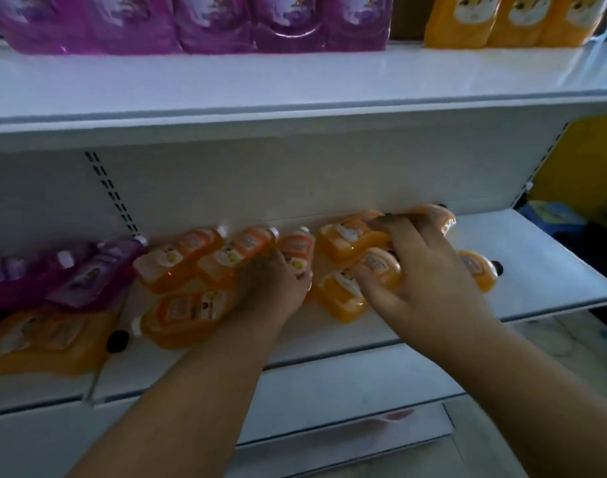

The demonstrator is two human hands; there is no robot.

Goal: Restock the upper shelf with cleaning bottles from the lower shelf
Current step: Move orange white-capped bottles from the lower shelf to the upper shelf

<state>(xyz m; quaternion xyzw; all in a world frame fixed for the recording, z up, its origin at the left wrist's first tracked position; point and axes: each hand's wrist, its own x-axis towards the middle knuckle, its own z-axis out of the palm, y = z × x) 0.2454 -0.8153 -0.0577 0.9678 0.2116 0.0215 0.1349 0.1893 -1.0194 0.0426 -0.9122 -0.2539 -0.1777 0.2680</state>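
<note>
Both forearms reach in from the bottom edge toward the lower shelf (536, 246), where the orange cleaning bottles (188, 313) lie on their sides in a loose heap, with purple pouches (88, 274) tumbled at the far left; the left hand (274, 288) is pressed down among the middle bottles, its fingers curled under and hidden, so I cannot tell whether it grips one; the right hand (422, 267) has its fingers (398, 229) spread wide over two or three bottles, thumb against one orange bottle (378, 267), gathering rather than lifting; the step in hand looks like the pick-up, with nothing clear of the shelf yet; the upper shelf (295, 84) has a bare front strip and a gap between the purple packs (192, 22) and the yellow-orange bottles (512, 19); next calls for a firm hold, a lift past the shelf lip, and standing the bottles upright there.
</note>
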